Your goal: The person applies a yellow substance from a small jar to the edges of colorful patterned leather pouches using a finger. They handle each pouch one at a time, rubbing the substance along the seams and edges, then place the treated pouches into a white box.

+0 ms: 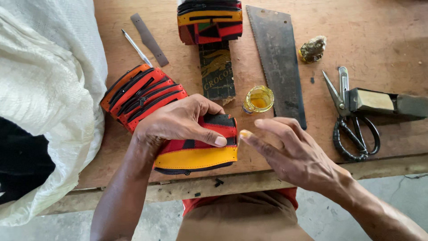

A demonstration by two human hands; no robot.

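White sack fills the far left, slumped over the table edge. Next to it I see a stack of orange-red zip pouches lying on the wood. My left hand is clamped over a pouch, red, black and yellow, at the near edge, thumb pressed along its right end. Right hand is open, holding nothing, index fingertip with a yellow dab just beside that same end. Further back: a little jar of yellow liquid, a saw blade, then scissors off to the right.
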